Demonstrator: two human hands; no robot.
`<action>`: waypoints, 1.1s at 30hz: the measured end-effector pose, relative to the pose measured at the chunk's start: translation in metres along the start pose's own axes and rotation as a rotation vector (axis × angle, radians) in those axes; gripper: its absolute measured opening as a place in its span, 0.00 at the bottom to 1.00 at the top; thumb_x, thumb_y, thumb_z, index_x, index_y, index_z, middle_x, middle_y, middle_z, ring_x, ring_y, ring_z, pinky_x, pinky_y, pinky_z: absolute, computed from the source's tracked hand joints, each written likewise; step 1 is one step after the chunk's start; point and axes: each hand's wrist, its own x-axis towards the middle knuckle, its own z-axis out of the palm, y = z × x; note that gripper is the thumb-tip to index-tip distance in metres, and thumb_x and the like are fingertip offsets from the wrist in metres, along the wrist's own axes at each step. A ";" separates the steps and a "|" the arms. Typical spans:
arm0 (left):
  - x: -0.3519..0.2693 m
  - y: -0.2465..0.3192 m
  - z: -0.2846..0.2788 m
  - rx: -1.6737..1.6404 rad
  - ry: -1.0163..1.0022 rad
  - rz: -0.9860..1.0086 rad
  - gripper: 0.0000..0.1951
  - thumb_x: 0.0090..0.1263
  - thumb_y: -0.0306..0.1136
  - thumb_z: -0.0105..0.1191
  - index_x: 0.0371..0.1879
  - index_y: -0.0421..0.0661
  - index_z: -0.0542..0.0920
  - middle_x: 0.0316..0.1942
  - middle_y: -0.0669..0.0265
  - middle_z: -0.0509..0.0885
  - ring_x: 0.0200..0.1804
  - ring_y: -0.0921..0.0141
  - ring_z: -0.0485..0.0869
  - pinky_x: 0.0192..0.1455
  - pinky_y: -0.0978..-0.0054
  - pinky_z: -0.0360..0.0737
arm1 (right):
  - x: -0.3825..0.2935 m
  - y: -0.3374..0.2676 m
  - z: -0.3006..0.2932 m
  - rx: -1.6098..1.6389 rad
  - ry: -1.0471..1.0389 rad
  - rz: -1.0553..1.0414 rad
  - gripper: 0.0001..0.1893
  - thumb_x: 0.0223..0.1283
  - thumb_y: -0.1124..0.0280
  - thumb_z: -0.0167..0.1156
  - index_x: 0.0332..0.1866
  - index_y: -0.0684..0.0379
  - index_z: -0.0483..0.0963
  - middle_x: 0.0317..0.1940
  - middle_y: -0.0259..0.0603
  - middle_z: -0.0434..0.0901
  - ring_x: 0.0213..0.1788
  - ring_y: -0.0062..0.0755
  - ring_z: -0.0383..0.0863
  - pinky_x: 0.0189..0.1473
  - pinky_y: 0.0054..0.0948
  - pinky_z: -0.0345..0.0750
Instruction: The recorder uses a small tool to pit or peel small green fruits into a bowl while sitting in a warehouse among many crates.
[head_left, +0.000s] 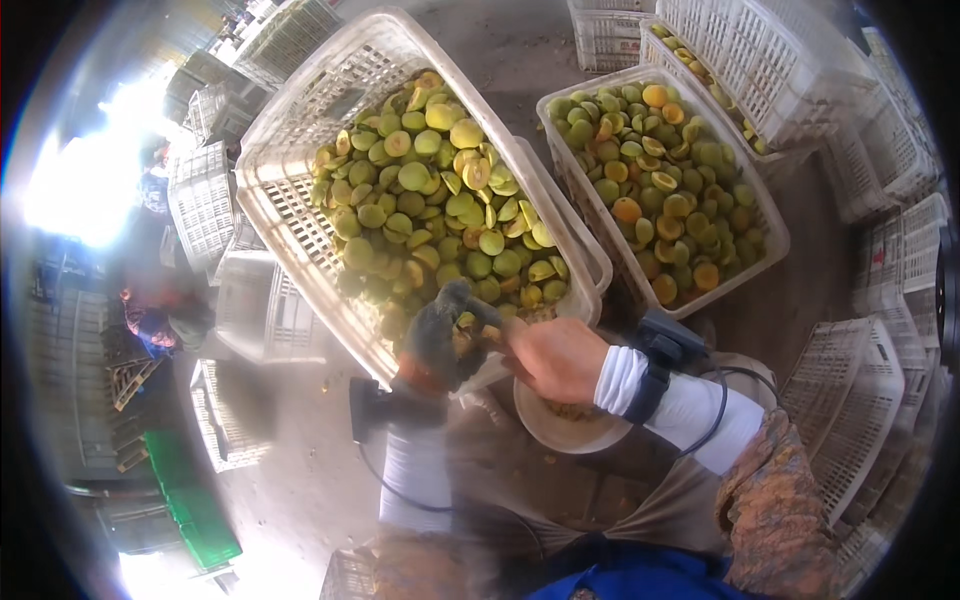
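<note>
My left hand (442, 341), in a dark grey glove, is closed around a piece of green fruit (465, 322) at the near edge of a large white plastic crate (289, 161). That crate holds many whole and cut green fruits (412, 176). Bare, my right hand (559, 356) meets the left one at the fruit, its fingers curled; whether it grips a small tool is hidden. Below it stands a white bucket (574, 435) with scraps inside. A second white crate (701, 304), full of green and orange fruit halves (664, 180), is to the right.
Stacked white crates (772, 67) rise at the upper right, with more crates (847, 405) at the lower right. Others (262, 307) stand on the left. A person (157, 315) is at the far left, near wooden pallets (135, 379) and a green container (187, 499).
</note>
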 end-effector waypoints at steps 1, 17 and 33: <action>0.000 0.001 -0.001 -0.114 0.015 -0.117 0.33 0.52 0.28 0.62 0.59 0.43 0.64 0.33 0.62 0.82 0.32 0.64 0.81 0.36 0.72 0.77 | 0.000 0.000 0.001 0.033 -0.011 0.005 0.13 0.59 0.66 0.53 0.37 0.67 0.66 0.25 0.56 0.76 0.31 0.59 0.76 0.32 0.47 0.72; 0.013 0.023 0.021 -0.798 0.241 -0.858 0.30 0.69 0.59 0.39 0.24 0.40 0.76 0.19 0.62 0.78 0.14 0.72 0.73 0.14 0.79 0.64 | -0.006 -0.001 0.006 0.397 -0.095 0.129 0.14 0.55 0.68 0.52 0.38 0.70 0.67 0.31 0.61 0.77 0.38 0.62 0.76 0.40 0.46 0.73; 0.021 0.022 0.029 -0.540 0.134 -0.822 0.31 0.67 0.60 0.42 0.20 0.40 0.75 0.17 0.62 0.77 0.12 0.72 0.69 0.14 0.78 0.62 | -0.011 0.007 0.019 0.333 -0.053 0.193 0.11 0.56 0.70 0.49 0.39 0.68 0.67 0.31 0.63 0.77 0.39 0.61 0.77 0.42 0.46 0.73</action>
